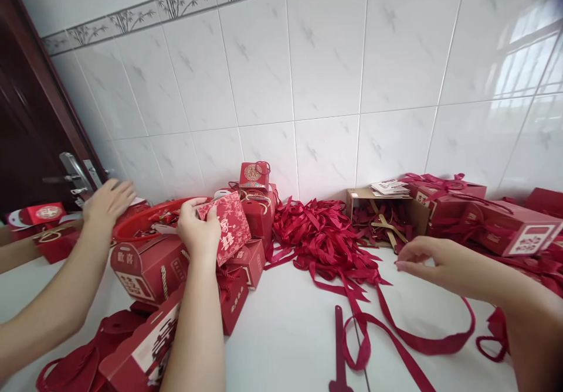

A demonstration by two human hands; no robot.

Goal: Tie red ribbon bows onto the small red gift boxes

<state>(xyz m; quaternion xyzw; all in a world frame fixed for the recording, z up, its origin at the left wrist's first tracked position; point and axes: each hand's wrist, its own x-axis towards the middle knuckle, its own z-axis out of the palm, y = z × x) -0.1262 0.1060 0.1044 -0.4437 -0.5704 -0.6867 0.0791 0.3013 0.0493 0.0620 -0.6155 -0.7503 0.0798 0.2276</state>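
- Where the far left corner of the worktop (281,345) is neared, a gold-handled box (61,245) is set down, and a co-worker's hand (108,201) is held raised to its right; whether anything is gripped by it cannot be told.
- Near the far edge, a red basin (123,231) is filled with small items too crowded to be told apart; in front of it a rope-handled box (152,269) is placed.
- Toward the near left corner, a large lettered box (132,357) is partly covered by the left forearm.
- By the left hand (197,231) a patterned red box (233,228) is grasped, the thumb laid over its near face; it is held tilted in front of stacked red boxes (257,213), on which a small box (253,176) is perched.
- Near the middle of the far edge, a heap of dark-red ribbon (321,234) is piled, and a loose ribbon (440,344) is looped toward the near edge, beside a flat red strip (338,345).
- Right of the heap, an open cardboard box (422,215) is filled with dark-red and gold strips, and white cards (390,188) are stacked on top.
- The right hand (424,257) is held loosely curled before the cardboard box, a gap left between thumb and fingers; nothing is seen gripped.
- Toward the right end, ribbon-tied boxes (510,228) are crowded together.
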